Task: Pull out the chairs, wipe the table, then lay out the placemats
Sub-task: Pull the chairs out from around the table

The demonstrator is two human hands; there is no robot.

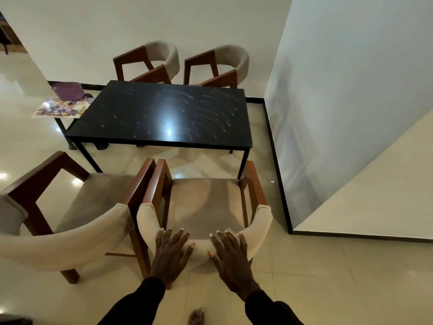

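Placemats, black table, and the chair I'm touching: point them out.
Placemats [59, 109]: head view, floral top surface.
Black table [140, 109]: head view, bare tabletop.
Chair [203, 202]: head view, seat cushion.

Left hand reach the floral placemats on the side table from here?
Probably not. The left hand lies flat on the beige padded chair back; the floral placemats sit far beyond the other wood-framed armchair, beside the black table.

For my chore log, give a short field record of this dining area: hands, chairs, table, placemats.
left hand: flat on backrest of near-right wooden armchair with beige curved back
right hand: flat on same backrest
near-left matching armchair: standing clear of table
far-left armchair, far-right armchair: beyond table's far edge
black rectangular table: smeared arcs on top, no placemats
floral placemats: on small stand left of table
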